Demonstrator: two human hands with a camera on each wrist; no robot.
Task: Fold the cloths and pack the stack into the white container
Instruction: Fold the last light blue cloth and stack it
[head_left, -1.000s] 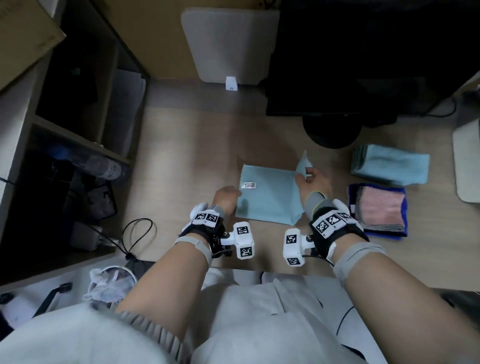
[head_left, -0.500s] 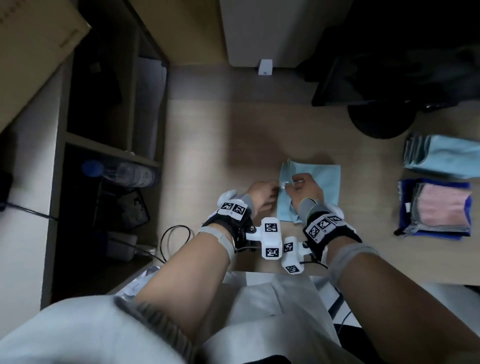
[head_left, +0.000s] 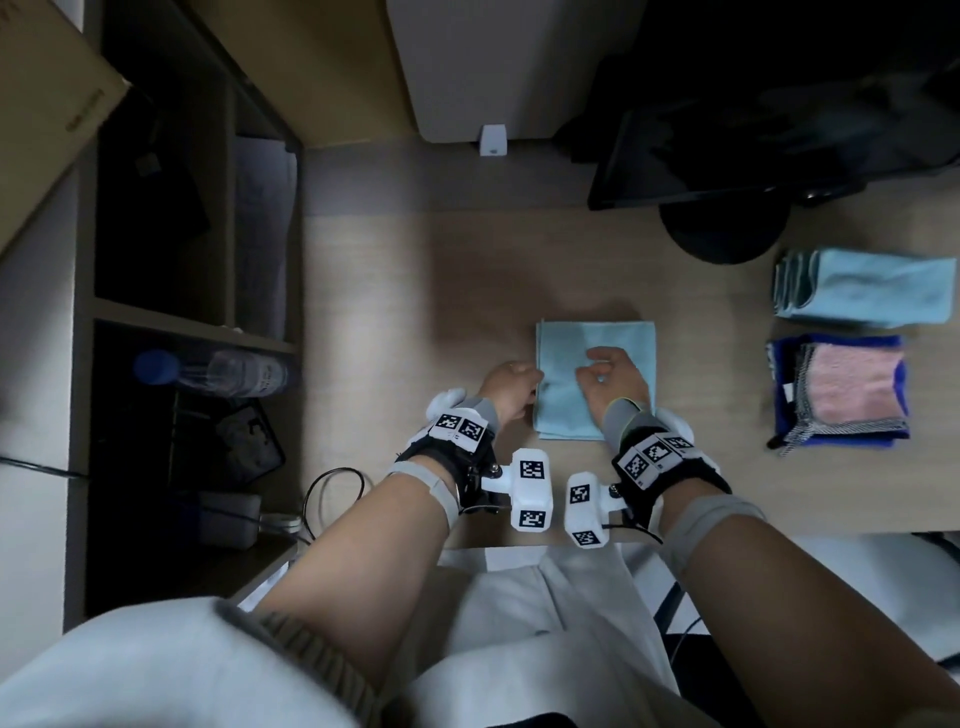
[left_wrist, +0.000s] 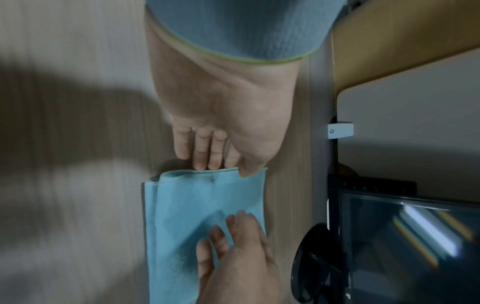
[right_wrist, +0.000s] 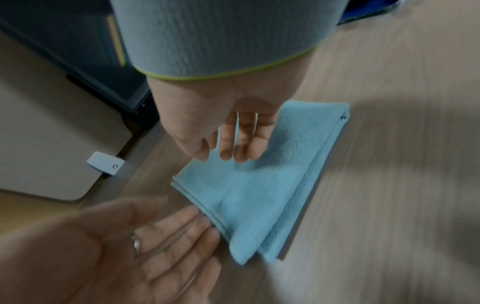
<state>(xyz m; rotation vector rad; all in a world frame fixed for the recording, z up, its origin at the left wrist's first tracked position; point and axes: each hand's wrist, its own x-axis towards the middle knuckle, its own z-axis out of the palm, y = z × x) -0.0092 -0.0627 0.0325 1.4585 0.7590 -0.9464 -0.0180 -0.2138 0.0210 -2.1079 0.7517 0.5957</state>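
A light blue cloth lies folded into a small square on the wooden desk. My left hand is at its left edge, straight fingers touching the folded border. On top of the cloth rests my right hand, fingers loosely bent and their tips on the fabric, gripping nothing. The white container, with a small latch, stands at the back of the desk. Two folded stacks sit at the right: light blue cloths, and a pink cloth on dark blue.
A dark monitor with a round black base stands at the back right, close to the light blue stack. Left of the desk is an open shelf unit holding a water bottle. Black cables loop by the desk's front left corner.
The right hand carried the cloth's lifted right corner over to the left, making it narrower. It has let go and now rests on top; the left hand stays at the left edge.
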